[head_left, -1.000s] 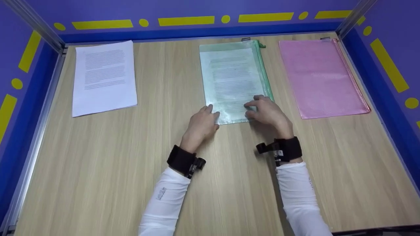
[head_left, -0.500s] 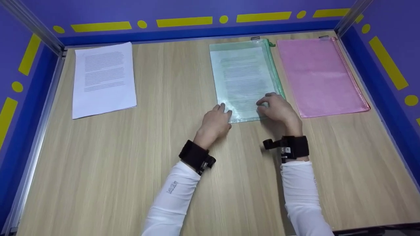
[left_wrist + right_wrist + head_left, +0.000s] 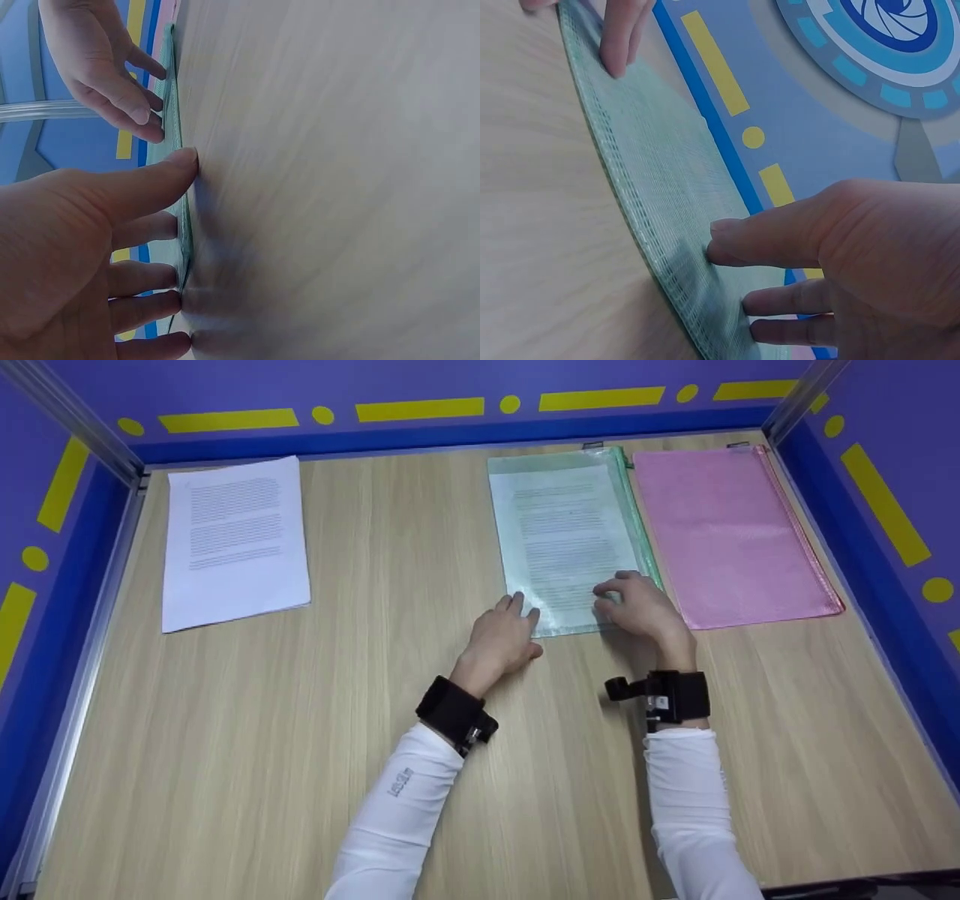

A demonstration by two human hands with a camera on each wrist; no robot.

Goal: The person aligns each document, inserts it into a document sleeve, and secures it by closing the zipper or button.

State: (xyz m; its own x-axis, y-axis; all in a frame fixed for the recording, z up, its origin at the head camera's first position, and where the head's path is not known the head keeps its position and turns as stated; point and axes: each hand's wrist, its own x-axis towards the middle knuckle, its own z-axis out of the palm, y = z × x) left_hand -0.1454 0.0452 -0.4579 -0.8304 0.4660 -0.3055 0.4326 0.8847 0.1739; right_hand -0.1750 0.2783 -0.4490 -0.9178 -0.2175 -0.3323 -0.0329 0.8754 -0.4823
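Note:
A green mesh zip pouch [image 3: 570, 532] with a printed sheet inside lies flat on the table, its zip edge to the right. My left hand [image 3: 501, 636] rests fingertips on its lower left corner, the thumb on the wood just below the edge. On the lower right part of the pouch are the fingertips of my right hand [image 3: 637, 604]. In the left wrist view the left fingers [image 3: 146, 277] are spread and fairly straight against the pouch's near edge. The right wrist view shows the right thumb and fingers [image 3: 791, 300] extended, touching the mesh from above.
A pink mesh zip pouch [image 3: 739, 540] lies right beside the green one. At the far left of the wooden table [image 3: 247, 750] is a stack of printed paper [image 3: 236, 544]. Blue-purple panels with yellow marks [image 3: 420, 409] wall the table at the back and sides.
The green pouch has slid to the right under both hands, and its zip edge is now right at the pink pouch. The paper stack and pink pouch have stayed put.

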